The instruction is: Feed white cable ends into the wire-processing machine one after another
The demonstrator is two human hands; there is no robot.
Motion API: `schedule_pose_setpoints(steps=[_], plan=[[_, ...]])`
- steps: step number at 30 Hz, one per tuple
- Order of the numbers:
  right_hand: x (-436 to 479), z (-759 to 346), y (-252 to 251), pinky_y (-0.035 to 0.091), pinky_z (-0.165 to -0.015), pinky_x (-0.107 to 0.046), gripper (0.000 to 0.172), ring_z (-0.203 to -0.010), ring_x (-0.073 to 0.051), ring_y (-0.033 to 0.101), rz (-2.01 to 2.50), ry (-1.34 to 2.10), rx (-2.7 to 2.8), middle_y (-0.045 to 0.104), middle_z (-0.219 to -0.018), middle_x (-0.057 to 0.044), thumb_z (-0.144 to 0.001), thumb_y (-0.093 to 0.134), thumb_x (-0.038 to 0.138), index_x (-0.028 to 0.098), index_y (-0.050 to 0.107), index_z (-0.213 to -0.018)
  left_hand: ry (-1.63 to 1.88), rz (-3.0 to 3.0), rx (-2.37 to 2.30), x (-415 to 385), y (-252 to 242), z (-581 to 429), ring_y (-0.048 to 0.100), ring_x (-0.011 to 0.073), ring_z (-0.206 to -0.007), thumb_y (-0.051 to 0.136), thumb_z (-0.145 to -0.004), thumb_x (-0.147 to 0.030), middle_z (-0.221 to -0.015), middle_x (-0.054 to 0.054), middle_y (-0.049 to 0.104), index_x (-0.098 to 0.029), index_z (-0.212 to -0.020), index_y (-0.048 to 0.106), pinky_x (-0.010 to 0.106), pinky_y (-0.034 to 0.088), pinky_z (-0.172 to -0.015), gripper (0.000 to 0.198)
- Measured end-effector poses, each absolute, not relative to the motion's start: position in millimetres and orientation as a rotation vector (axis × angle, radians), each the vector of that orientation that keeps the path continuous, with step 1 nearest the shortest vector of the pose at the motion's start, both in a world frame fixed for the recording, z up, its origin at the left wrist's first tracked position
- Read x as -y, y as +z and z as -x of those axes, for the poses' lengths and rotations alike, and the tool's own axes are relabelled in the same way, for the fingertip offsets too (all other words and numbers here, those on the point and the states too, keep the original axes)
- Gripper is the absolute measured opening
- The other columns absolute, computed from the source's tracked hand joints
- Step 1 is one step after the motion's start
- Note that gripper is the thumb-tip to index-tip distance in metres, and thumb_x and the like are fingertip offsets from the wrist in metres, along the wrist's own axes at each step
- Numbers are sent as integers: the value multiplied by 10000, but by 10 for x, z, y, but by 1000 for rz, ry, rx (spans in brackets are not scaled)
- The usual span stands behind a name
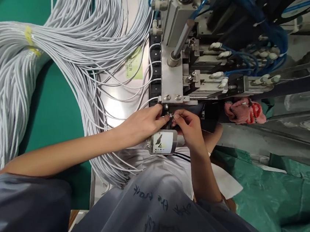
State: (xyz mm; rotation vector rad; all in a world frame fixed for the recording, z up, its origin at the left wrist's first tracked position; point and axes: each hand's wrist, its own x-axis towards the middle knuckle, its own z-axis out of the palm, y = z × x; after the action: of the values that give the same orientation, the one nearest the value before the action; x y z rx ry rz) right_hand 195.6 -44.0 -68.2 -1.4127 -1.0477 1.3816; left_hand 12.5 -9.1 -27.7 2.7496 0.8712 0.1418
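A badge holder [162, 143] is nearest, just beside the hands. The right hand [188, 125] pinches a thin wire end [171, 115] between thumb and forefinger; the left hand [150, 123] meets it with bent fingers — whether they grip, I can't tell. The wire end sits just on the wearer's side of the pneumatic fixture [172, 83]. Good handling calls for a light pinch, steady wrists and straight strands — no tugging. Beyond, white cables [62, 52] cross a green mat [52, 104].

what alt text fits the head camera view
A person's left hand and right hand nearly meet beside a pneumatic machine, fingers at something too small to identify. White cables, bundled with yellow tape, partly cover a green tabletop.
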Motion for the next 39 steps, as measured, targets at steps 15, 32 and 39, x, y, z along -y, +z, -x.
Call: schedule_pose_setpoints(steps=[15, 32, 39], plan=[[473, -1916, -773, 420, -581, -234, 163, -579, -99, 460, 1377, 1412, 972, 491, -631, 33, -801, 591, 321, 199, 529, -712, 145, -2862, -806, 69, -293, -118, 495, 142, -692, 224, -948, -128, -860, 86, 511, -91, -1141, 501, 249, 403, -556, 340], [519, -1855, -1090, 478, -687, -286, 251, -721, -152, 584, 1284, 1102, 975, 618, -740, -3, -684, 724, 424, 208, 600, -715, 95, -2818, -809, 65, -253, -144, 485, 134, -669, 243, -946, -132, -858, 100, 510, -73, -1114, 564, 243, 420, -541, 367], [562, -1821, -935, 440, -625, -260, 200, -627, -120, 520, 1366, 1107, 971, 576, -697, 16, -744, 679, 377, 197, 592, -738, 100, -2740, -800, 45, -245, -145, 512, 158, -720, 195, -947, -129, -913, 128, 516, -62, -1100, 555, 279, 446, -590, 397]])
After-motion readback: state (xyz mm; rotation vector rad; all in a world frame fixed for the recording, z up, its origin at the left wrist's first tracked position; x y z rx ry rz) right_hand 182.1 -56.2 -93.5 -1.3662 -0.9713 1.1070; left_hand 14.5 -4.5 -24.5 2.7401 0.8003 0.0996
